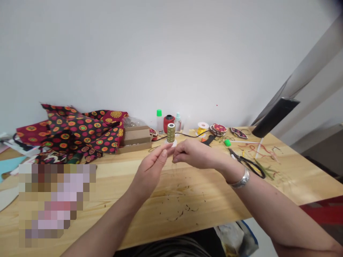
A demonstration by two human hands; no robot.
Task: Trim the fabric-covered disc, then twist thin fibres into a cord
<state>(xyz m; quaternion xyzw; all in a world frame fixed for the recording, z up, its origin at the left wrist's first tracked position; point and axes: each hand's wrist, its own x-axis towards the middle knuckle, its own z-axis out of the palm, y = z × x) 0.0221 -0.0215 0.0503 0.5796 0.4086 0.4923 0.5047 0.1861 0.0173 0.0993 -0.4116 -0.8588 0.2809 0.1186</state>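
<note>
My left hand [151, 167] is raised above the wooden table [171, 200], thumb and forefinger pinched together. My right hand [194, 154], with a silver bracelet at the wrist, is pinched too, its fingertips close to the left hand's. What they hold is too fine to make out; it may be a thread. Just behind the fingers stands a spool of olive-gold thread [170, 132] on a white base.
Patterned red and black fabric [77, 132] is piled at the back left beside a cardboard box [135, 138]. Small bottles [159, 120], a red spool [168, 122], a yellow spool [202, 128], black scissors [248, 164] and thread scraps lie at the back and right.
</note>
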